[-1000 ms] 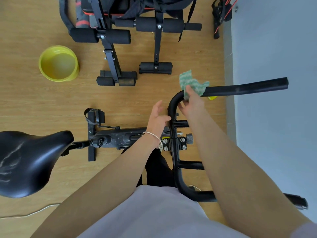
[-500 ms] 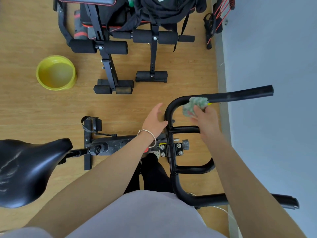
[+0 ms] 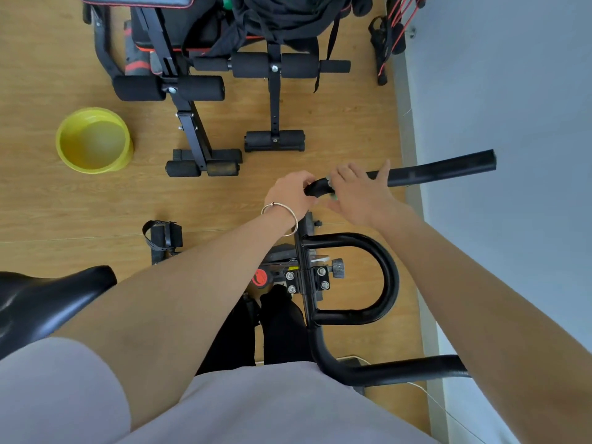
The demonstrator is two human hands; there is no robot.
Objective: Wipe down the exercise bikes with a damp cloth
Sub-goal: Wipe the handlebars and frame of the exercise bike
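Observation:
The exercise bike's black handlebar (image 3: 442, 170) runs from the upper right down around a U-shaped loop (image 3: 389, 280) to a lower grip (image 3: 416, 370). My left hand (image 3: 290, 193), with a thin bracelet on the wrist, grips the bend at the upper bar's left end. My right hand (image 3: 360, 195) lies over the bar just right of it, pressing the green cloth (image 3: 333, 197) against the tube. Only a sliver of cloth shows under the palm. The black saddle (image 3: 48, 302) is at the lower left.
A yellow basin (image 3: 94, 141) of water stands on the wooden floor at the left. A black weight bench (image 3: 192, 91) with foam rollers fills the top centre. Resistance bands (image 3: 387, 36) lie by the grey wall (image 3: 512, 91) on the right. A pedal (image 3: 161, 235) sticks out left of the frame.
My right hand has slid left along the upper bar and covered the cloth. My left hand has moved up from the stem and closed on the bar's bend.

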